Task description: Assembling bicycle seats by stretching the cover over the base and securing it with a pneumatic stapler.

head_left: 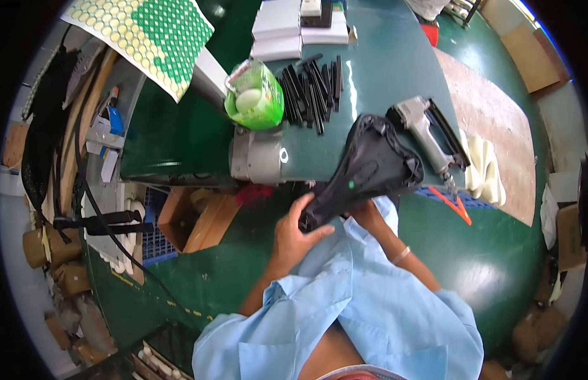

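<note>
A black bicycle saddle point(364, 168) is tilted over the near edge of the green worktable, its wrinkled wide end away from me and its narrow nose towards me. My left hand point(294, 231) is closed round the nose, thumb on one side and fingers on the other. At the saddle's near right side is my right hand point(365, 214); its fingers are hidden behind the saddle, so their grip does not show. Just right of the wide end, a silver and black air staple gun point(430, 133) lies on the table.
On the green worktable point(180, 149) are thin black strips point(313, 88), a green plastic packet point(256, 98) and white boxes point(278, 28). A sticker sheet point(148, 38) hangs at the upper left. White curved pieces point(483, 168) lie at right, and an open carton point(199, 221) stands below the table.
</note>
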